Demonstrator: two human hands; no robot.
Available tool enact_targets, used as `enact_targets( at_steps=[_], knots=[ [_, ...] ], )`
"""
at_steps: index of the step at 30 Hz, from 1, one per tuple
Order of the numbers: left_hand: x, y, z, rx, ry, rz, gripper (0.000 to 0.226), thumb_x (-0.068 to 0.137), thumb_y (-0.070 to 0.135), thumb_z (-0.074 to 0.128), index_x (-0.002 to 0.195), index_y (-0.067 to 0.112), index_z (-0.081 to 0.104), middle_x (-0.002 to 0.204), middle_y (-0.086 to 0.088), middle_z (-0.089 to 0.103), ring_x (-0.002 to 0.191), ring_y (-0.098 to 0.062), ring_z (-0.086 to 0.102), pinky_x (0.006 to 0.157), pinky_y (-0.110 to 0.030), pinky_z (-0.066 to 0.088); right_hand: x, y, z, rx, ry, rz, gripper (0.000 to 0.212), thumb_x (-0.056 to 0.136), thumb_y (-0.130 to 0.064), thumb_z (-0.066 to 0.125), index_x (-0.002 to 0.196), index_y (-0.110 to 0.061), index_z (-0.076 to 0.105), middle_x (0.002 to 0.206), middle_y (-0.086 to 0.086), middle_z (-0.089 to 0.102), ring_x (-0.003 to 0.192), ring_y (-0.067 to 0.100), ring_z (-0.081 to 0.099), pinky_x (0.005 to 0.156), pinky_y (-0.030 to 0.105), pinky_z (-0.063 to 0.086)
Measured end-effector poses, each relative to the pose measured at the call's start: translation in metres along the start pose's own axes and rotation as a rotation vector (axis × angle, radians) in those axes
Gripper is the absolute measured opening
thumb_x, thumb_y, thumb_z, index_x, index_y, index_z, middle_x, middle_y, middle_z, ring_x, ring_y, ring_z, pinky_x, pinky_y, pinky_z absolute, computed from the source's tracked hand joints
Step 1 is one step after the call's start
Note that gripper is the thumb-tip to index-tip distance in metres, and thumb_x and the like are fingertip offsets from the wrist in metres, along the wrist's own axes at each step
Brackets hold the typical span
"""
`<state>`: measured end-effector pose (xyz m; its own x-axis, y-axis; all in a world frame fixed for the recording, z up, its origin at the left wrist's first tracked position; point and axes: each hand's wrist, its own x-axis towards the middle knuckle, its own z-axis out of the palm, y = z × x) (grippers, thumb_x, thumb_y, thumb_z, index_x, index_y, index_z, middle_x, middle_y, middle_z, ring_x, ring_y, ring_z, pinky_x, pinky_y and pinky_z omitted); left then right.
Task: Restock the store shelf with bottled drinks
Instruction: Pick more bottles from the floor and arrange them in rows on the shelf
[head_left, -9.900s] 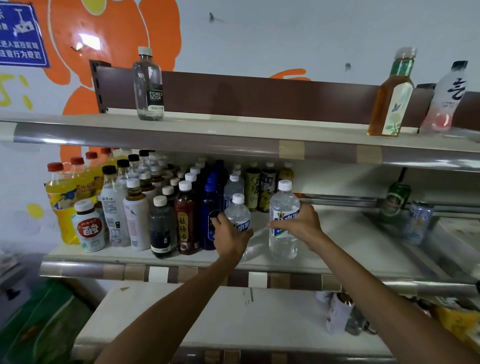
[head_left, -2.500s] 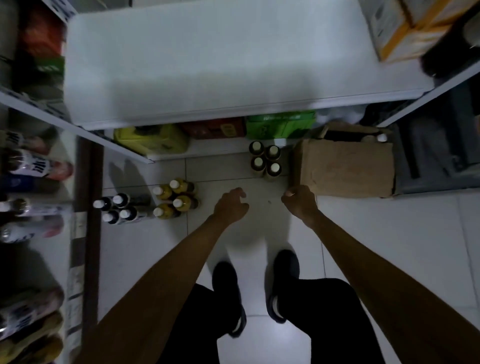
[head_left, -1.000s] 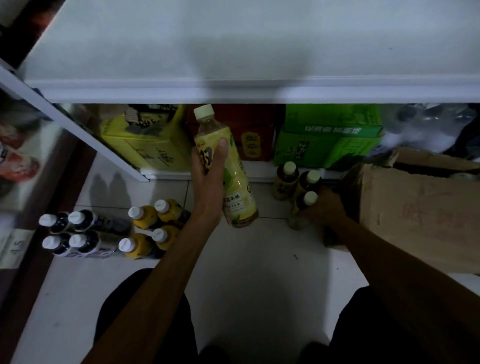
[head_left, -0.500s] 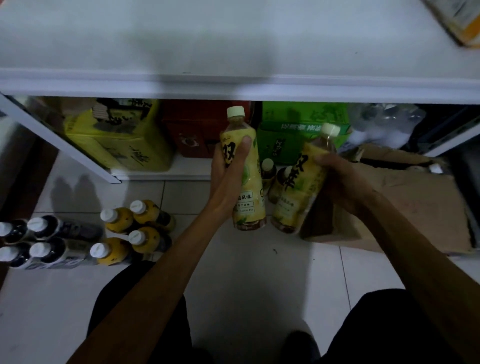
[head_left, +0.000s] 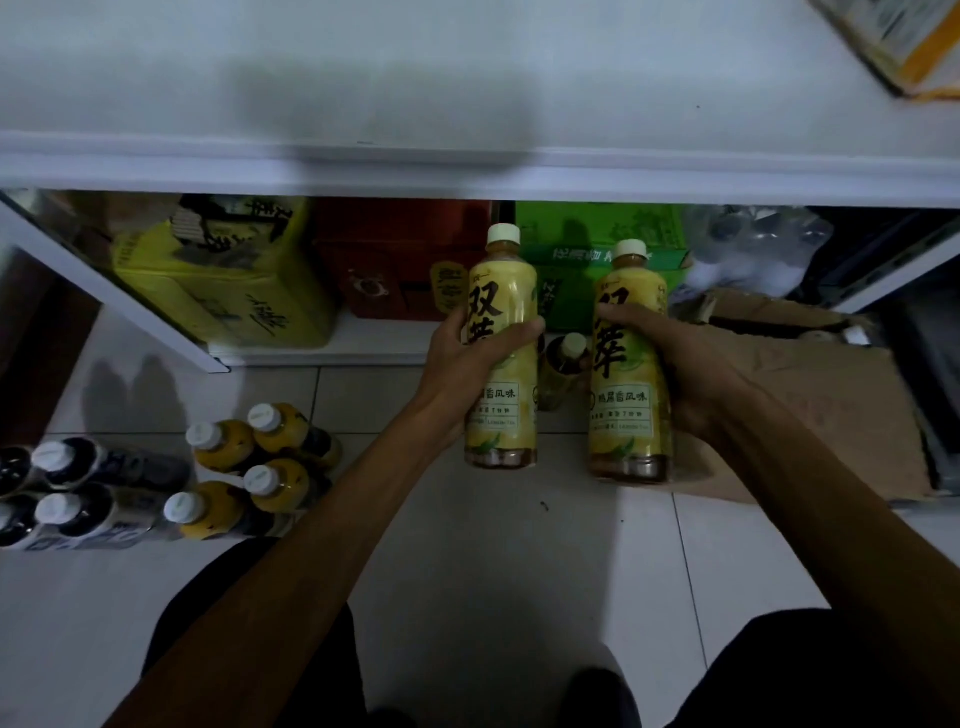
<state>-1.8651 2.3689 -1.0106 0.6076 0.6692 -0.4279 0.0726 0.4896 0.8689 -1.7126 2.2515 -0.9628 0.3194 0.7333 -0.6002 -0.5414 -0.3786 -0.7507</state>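
I am looking down at the floor under a white shelf (head_left: 467, 156). My left hand (head_left: 462, 364) grips one yellow lemon tea bottle (head_left: 511, 291) upright around its middle. My right hand (head_left: 675, 374) grips a second yellow lemon tea bottle (head_left: 626, 415) beside it, also upright, with a pale cap. Both bottles hang above the tiled floor. One more bottle of the same kind (head_left: 566, 364) stands on the floor between and behind them.
Several yellow bottles (head_left: 254, 467) and dark white-capped bottles (head_left: 72, 493) stand on the floor at left. Yellow (head_left: 223, 280), red (head_left: 395, 254) and green (head_left: 597, 244) cartons sit under the shelf. A brown cardboard box (head_left: 810, 395) lies at right.
My right hand has straightened its bottle from a tilt to upright. Both bottles have come up and closer to me, side by side.
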Motion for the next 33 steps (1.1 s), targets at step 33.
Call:
enact_targets(
  at_steps=[33],
  knots=[
    [-0.267,0.073,0.009,0.201,0.252,-0.373,0.076,0.052,0.019,0.078,0.121,0.024,0.045,0.095,0.002,0.061,0.084,-0.019,0.063,0.072,-0.040,0.057,-0.209,-0.018,0.102,-0.457,0.244,0.242,0.045,0.064,0.001,0.078,0.101,-0.017,0.059,0.091,0.011,0.068,0.077,0.028,0.067,0.070,0.044,0.059]
  ],
)
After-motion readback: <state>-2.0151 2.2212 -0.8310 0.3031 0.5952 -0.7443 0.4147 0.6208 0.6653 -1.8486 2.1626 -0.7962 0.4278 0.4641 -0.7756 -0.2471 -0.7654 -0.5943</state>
